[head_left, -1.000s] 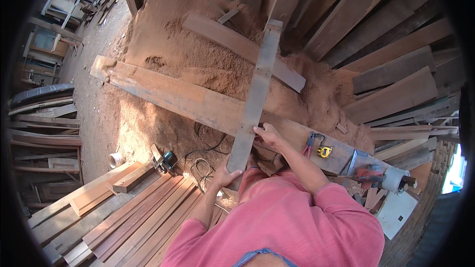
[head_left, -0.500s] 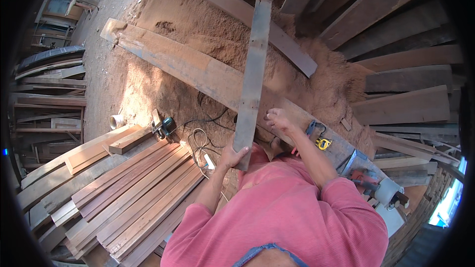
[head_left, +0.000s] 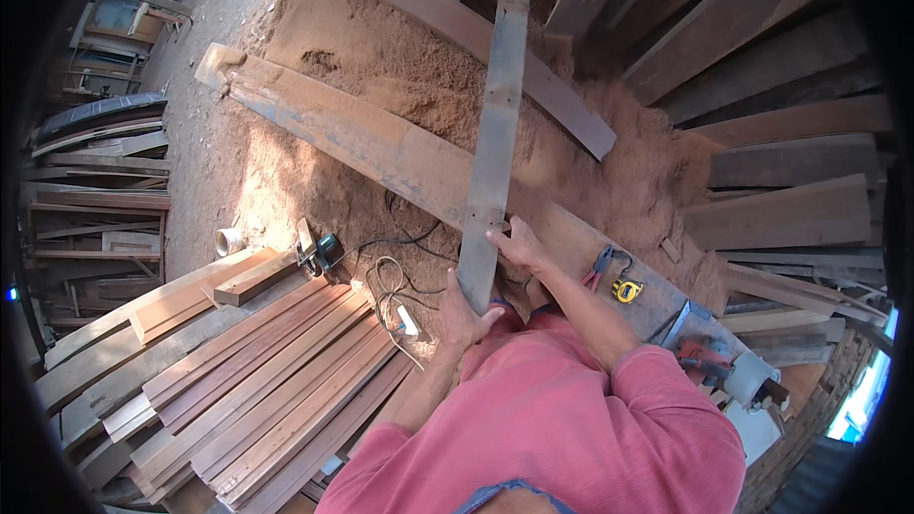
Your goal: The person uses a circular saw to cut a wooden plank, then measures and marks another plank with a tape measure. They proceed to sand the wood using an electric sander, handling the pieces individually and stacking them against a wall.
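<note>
Grey plank (head_left: 495, 124) between left hand (head_left: 461, 320) and right hand (head_left: 521, 247).

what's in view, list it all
held board: one, grey, across plank
plank: one, brown, middle
loose board: one, brown, on sawdust
sawdust: one heap, brown, top centre
tape measure: one, yellow, on plank
hand tool: one, red and blue, beside tape measure
red tool: one, red, far right
power tool: one, green, by stacked boards
cords: two or more, black and tan, centre
stacked boards: many, brown, lower left
other boards: many, brown, upper right and left
tube: one, white, left
shirt: one, pink, bottom
left hand: one, bare, held board's near end
right hand: one, bare, held board's right edge
</note>
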A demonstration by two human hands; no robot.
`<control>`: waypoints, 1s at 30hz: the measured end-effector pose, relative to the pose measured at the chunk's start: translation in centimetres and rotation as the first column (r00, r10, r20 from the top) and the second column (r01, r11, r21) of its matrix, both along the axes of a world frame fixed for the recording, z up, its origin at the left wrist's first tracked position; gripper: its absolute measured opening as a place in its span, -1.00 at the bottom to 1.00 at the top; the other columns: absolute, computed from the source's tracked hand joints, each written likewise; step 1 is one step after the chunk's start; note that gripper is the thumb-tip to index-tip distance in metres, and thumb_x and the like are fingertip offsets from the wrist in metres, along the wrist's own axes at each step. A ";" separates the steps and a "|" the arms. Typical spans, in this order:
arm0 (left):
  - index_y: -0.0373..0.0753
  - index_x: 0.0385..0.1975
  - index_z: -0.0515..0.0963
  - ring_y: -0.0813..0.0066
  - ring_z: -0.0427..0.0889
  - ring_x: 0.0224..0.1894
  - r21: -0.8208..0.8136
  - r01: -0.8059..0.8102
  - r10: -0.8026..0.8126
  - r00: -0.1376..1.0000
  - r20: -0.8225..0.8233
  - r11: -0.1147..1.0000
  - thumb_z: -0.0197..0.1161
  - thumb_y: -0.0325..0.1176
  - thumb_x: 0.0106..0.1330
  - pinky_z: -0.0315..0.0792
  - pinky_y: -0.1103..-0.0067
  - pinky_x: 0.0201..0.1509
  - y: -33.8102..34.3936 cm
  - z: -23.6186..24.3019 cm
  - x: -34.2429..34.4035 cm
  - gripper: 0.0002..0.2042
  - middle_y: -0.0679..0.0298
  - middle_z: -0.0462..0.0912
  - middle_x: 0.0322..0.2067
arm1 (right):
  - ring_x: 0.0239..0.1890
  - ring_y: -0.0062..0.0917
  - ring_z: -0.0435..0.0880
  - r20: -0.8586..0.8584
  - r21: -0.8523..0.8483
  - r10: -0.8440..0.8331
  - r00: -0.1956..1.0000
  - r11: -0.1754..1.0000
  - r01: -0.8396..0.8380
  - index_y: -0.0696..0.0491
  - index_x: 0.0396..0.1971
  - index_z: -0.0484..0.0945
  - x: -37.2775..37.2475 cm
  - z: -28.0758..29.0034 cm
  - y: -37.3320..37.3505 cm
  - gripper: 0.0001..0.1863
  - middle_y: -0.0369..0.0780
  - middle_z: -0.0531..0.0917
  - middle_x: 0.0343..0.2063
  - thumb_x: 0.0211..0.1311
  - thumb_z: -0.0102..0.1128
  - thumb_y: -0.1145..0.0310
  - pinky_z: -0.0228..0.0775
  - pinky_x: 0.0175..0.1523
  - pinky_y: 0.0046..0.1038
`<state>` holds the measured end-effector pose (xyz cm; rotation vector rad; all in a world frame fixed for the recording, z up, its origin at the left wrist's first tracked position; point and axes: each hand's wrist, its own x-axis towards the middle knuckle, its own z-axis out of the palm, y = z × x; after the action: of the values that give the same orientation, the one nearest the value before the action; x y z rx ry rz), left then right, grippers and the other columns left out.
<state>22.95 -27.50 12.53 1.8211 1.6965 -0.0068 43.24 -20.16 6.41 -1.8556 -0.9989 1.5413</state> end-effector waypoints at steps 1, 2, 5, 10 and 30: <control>-0.32 0.52 -0.16 -0.29 0.51 0.17 0.110 0.036 -0.033 0.999 -0.025 0.993 0.62 0.06 -0.08 0.49 0.04 0.18 -0.6 -1.0 -0.3 0.28 -0.30 0.45 0.17 | 0.24 0.00 0.57 -0.017 0.005 0.018 1.000 1.000 -0.018 0.42 0.21 0.40 -0.1 -1.6 -0.1 -0.12 0.25 0.59 0.11 0.20 0.34 -0.10 0.38 0.31 -0.15; -0.32 0.51 -0.11 -0.26 0.51 0.20 0.031 0.008 -0.007 0.999 -0.038 0.999 0.61 0.05 -0.09 0.45 0.08 0.24 -0.2 -0.8 -0.3 0.25 -0.29 0.46 0.18 | 0.24 0.01 0.57 -0.032 0.007 0.034 0.999 0.999 -0.034 0.41 0.20 0.40 -0.2 -2.5 0.0 -0.12 0.25 0.59 0.11 0.20 0.35 -0.10 0.37 0.31 -0.15; -0.31 0.47 0.00 -0.18 0.50 0.26 -0.166 -0.062 0.057 0.998 -0.038 0.984 0.59 -0.01 -0.12 0.37 0.16 0.38 1.4 0.5 -0.7 0.17 -0.24 0.47 0.20 | 0.10 -0.11 0.66 0.013 -0.001 0.037 0.999 0.999 -0.037 0.39 0.17 0.45 -0.7 -4.0 0.2 -0.21 0.14 0.65 0.03 0.26 0.32 -0.06 0.47 0.20 -0.24; -0.24 0.49 0.07 -0.06 0.49 0.31 -0.229 -0.048 0.097 0.974 0.207 0.972 0.55 -0.09 -0.13 0.35 0.23 0.40 5.3 -0.7 -8.4 0.11 -0.19 0.49 0.21 | -0.29 -0.53 0.63 -0.455 -0.162 -0.138 0.880 0.984 0.070 0.22 0.02 0.58 -1.1 -5.1 -0.9 -0.45 -0.20 0.67 -0.21 0.36 0.26 -0.01 0.48 -0.23 -0.50; -0.31 0.43 0.31 0.24 0.57 0.25 -0.407 -0.263 0.402 0.862 0.309 0.875 0.41 -0.17 0.34 0.40 0.44 0.33 8.4 -8.8 -18.1 -0.29 0.02 0.59 0.23 | -0.25 -0.70 0.50 -0.446 -0.316 0.165 0.880 0.891 -0.327 0.16 0.03 0.56 -7.3 -6.8 -1.5 -0.37 -0.32 0.57 -0.20 0.40 0.18 -0.18 0.41 -0.22 -0.57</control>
<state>4.87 -19.13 3.72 1.1514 1.5841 0.1758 35.92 -21.65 -0.36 -1.5670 -0.8011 2.3095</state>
